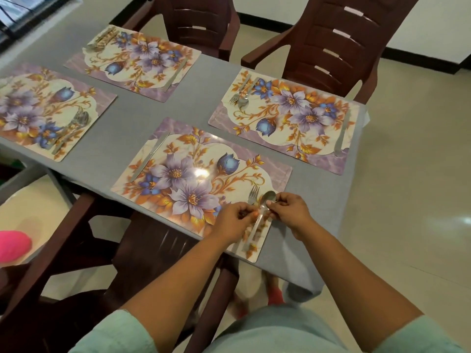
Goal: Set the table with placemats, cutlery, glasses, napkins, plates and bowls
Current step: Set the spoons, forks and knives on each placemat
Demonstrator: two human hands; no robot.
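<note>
At the far left edge a pink object (14, 245) shows beside a dark brown chair (76, 250) pushed up to the grey table (132, 115). On the table's left side lies a flowered placemat (38, 108) with cutlery at its right end, and behind it a second placemat (135, 59) carries cutlery at its far-left corner and a knife along its right edge. The nearest placemat (198, 174) has a knife (150, 155) lying near its left edge and a fork (253, 196) near its right end. Just beside the fork lies a spoon (262, 212), bowl pointing away. The left hand (235, 217) has its fingers curled, fingertips pinching at the spoon's handle. The right hand (290, 208) is curled too, thumb and forefinger pinching the spoon just below its bowl. Farther right, a fourth placemat (288, 118) holds a fork and spoon at its left end and a knife at its right, with a brown chair (339, 44) behind it.
</note>
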